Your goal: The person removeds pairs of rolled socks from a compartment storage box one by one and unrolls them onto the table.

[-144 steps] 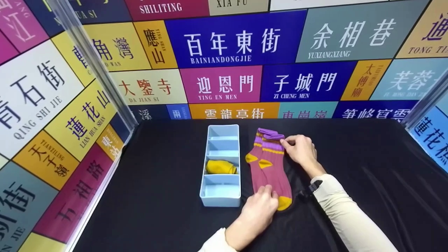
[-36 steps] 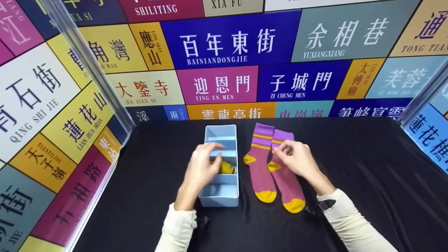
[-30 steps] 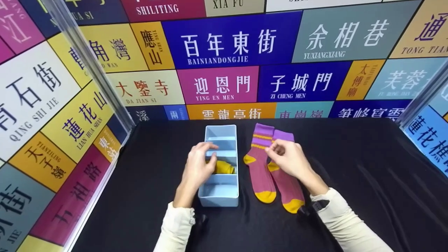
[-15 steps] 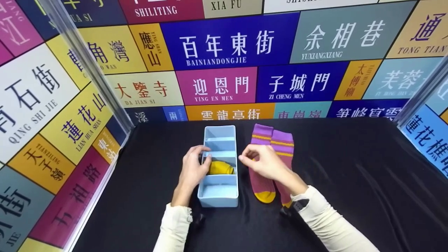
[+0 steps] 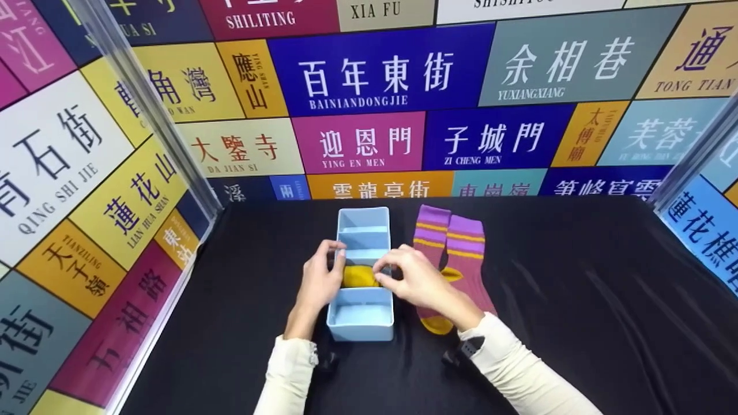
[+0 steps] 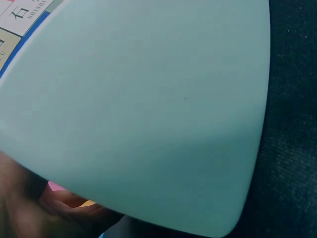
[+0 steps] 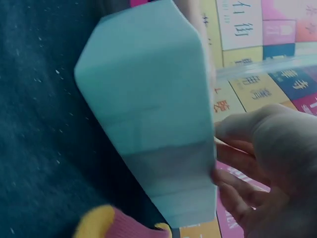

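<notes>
A light blue divided box (image 5: 360, 332) stands on the black cloth, its compartments in one row. A folded yellow sock (image 5: 358, 276) lies in the third compartment from the back. My right hand (image 5: 418, 279) reaches over the box's right wall, thumb and fingertips pinching the sock's right end. On the left, my left hand (image 5: 320, 276) rests at the rim with loosely bent fingers, thumb beside the sock. Right of the box lie two mauve, purple and yellow socks (image 5: 466, 236), partly covered by my right hand and forearm. The box wall (image 7: 158, 114) fills much of the right wrist view.
Black cloth (image 5: 576, 300) covers the table. Printed panels (image 5: 357, 141) with Chinese lettering rise behind and at both sides. A clear plastic edge strip (image 5: 158, 115) runs up the left corner.
My right hand has moved left from the mauve socks to the yellow sock in the box. The mauve socks went from overlapping to side by side. My left hand moved from them to the box's left rim.
</notes>
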A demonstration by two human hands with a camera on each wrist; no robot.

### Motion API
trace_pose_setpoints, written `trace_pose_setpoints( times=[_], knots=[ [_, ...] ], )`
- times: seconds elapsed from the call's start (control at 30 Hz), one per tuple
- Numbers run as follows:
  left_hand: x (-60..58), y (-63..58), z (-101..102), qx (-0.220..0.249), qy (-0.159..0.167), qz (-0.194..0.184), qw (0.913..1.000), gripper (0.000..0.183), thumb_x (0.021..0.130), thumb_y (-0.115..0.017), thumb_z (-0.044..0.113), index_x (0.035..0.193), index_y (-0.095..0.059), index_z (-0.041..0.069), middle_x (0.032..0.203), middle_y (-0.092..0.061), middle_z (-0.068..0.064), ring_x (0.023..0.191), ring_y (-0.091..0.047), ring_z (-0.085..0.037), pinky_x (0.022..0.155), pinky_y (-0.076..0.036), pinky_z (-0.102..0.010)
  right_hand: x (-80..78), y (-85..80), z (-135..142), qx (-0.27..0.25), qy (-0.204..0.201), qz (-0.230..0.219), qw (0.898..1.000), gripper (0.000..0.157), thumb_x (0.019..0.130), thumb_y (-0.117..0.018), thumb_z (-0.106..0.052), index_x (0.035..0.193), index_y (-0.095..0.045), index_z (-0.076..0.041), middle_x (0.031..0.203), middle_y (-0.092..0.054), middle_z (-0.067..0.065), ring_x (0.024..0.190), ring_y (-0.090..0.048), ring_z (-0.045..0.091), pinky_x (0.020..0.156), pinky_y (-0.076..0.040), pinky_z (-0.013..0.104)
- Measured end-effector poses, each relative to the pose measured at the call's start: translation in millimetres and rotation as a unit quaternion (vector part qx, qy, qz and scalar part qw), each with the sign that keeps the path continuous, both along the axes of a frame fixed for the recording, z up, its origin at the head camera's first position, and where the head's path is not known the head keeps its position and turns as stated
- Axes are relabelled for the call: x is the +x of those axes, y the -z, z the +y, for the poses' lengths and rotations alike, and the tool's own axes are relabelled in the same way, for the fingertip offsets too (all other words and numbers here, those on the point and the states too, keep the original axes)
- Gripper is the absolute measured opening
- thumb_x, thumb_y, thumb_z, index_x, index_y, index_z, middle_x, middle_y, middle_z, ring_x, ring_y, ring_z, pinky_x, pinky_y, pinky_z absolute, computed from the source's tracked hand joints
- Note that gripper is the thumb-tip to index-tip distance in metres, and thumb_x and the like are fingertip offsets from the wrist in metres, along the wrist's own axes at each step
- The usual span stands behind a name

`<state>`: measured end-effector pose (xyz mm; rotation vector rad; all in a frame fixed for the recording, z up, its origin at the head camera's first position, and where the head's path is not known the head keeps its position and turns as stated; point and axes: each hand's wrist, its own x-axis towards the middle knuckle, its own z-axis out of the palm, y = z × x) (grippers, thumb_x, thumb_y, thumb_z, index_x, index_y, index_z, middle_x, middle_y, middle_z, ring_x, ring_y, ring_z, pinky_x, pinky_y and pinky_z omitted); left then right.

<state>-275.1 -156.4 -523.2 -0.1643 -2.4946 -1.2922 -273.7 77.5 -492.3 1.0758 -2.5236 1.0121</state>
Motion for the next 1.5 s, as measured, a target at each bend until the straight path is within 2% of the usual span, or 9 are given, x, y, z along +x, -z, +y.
trace_pose_setpoints(
  times=[0.1,0.23,0.33,0.6,0.8,0.9,1.1,1.3,1.5],
  knots=[
    [0.4,-0.1,0,0.005,-0.004,-0.011,0.9999,0.019,0.102,-0.058,0.021,0.119,-0.065,0.018,0.115,-0.071,0.001,0.103,-0.066,-0.022,0.092,-0.051,-0.044,0.9,2.1,-6,0.002,0.001,0.012,1.000,0.009,0.086,-0.080,-0.019,0.095,-0.077,-0.018,0.093,-0.073,-0.006,0.086,-0.055,0.015,0.077,-0.047,0.033],
    [0.3,0.2,0,0.008,-0.004,-0.020,0.9998,0.020,0.102,-0.058,0.021,0.120,-0.065,0.017,0.114,-0.071,-0.001,0.099,-0.066,-0.022,0.088,-0.052,-0.044,-0.1,1.9,-12,-0.022,-0.018,-0.028,0.999,0.013,0.084,-0.082,-0.015,0.096,-0.077,-0.013,0.093,-0.073,0.001,0.089,-0.066,0.024,0.082,-0.054,0.041],
    [0.1,0.1,-1,0.009,-0.003,-0.023,0.9997,0.020,0.102,-0.059,0.022,0.120,-0.064,0.016,0.114,-0.071,-0.002,0.097,-0.066,-0.022,0.087,-0.052,-0.044,-3.2,-1.0,-15,-0.021,-0.023,-0.057,0.998,0.017,0.083,-0.083,-0.017,0.097,-0.077,-0.011,0.092,-0.075,0.003,0.083,-0.071,0.023,0.078,-0.058,0.044],
    [0.6,0.7,-2,0.013,-0.006,-0.032,0.9994,0.018,0.101,-0.059,0.025,0.119,-0.063,0.022,0.113,-0.071,0.000,0.095,-0.064,-0.022,0.085,-0.051,-0.043,-10.2,-12.3,-24,0.095,0.032,-0.057,0.993,0.025,0.081,-0.083,-0.040,0.097,-0.078,-0.022,0.087,-0.077,-0.007,0.077,-0.070,0.008,0.068,-0.057,0.030],
    [0.6,3.7,-1,0.018,-0.006,-0.033,0.9993,0.021,0.100,-0.060,0.025,0.120,-0.064,0.019,0.113,-0.072,0.001,0.097,-0.066,-0.020,0.088,-0.051,-0.044,-7.9,-15.5,-30,0.179,0.038,-0.023,0.983,0.023,0.089,-0.076,-0.032,0.111,-0.077,-0.026,0.101,-0.076,-0.009,0.078,-0.069,0.016,0.055,-0.050,0.034],
    [0.2,3.2,-1,0.020,-0.005,-0.031,0.9993,0.022,0.101,-0.060,0.026,0.121,-0.064,0.018,0.111,-0.072,0.001,0.097,-0.067,-0.020,0.088,-0.052,-0.044,-6.8,-18.7,-32,0.208,0.029,-0.006,0.978,0.020,0.092,-0.073,-0.031,0.112,-0.076,-0.026,0.094,-0.074,-0.007,0.068,-0.063,0.020,0.045,-0.041,0.033],
    [0.6,0.0,0,0.022,-0.003,-0.031,0.9993,0.021,0.101,-0.060,0.025,0.120,-0.063,0.017,0.110,-0.072,0.000,0.095,-0.066,-0.021,0.086,-0.052,-0.044,-12.5,-23.5,-35,0.215,0.019,-0.013,0.976,0.024,0.084,-0.079,-0.042,0.097,-0.078,-0.023,0.064,-0.057,-0.006,0.055,-0.050,0.017,0.043,-0.036,0.030],
    [0.7,-0.2,1,0.017,-0.007,-0.031,0.9993,0.020,0.101,-0.059,0.025,0.119,-0.063,0.018,0.110,-0.072,0.000,0.094,-0.065,-0.021,0.086,-0.051,-0.043,-16.3,-23.6,-37,0.221,0.025,-0.032,0.974,0.017,0.082,-0.083,-0.034,0.090,-0.077,-0.020,0.062,-0.052,-0.005,0.057,-0.048,0.021,0.048,-0.037,0.035],
    [0.7,-0.2,1,0.016,-0.007,-0.031,0.9994,0.019,0.101,-0.060,0.024,0.119,-0.063,0.019,0.109,-0.071,0.001,0.095,-0.065,-0.021,0.087,-0.051,-0.043,-13.2,-24.1,-35,0.233,0.029,-0.032,0.972,0.016,0.088,-0.078,-0.035,0.099,-0.076,-0.023,0.070,-0.058,-0.003,0.060,-0.052,0.021,0.048,-0.036,0.035]
  ],
)
